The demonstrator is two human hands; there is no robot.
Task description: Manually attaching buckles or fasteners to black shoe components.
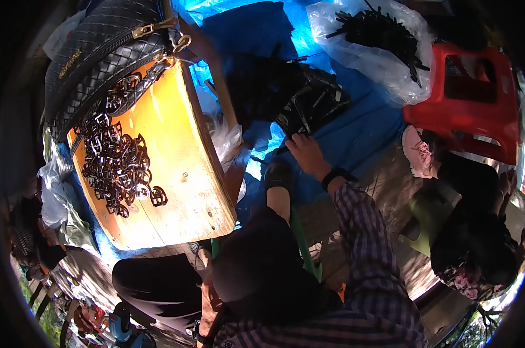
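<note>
Right hand is palm-down at the near edge of the black strips, fingertips touching or just over them. Can't tell if it grips one; fingers hide the contact. Left hand hangs low by the knee, away from the strips, fingers unclear, grip can't be told.

Strips lie in a loose heap on the blue tarp, off the bench's right edge.

Risks, my read:
- Mispick: black on black, partly in hard shadow, pieces crossing. Pinch could catch two, or drag neighbours along.
- Snag: wristband sits close behind the hand; a deeper reach could hook a strip.
- Tarp shift: dark shoe is right by the heap. Foot moves, tarp bunches, strips scatter.
- Mix-up: open clear bag of thin black pieces is beyond the heap, just beside the red stool. A knock on either could spill it into the strips.
- Buckles: piled toward the bench's left edge, handbag crowding them at the far end. If it slides, some likely drop off.
</note>
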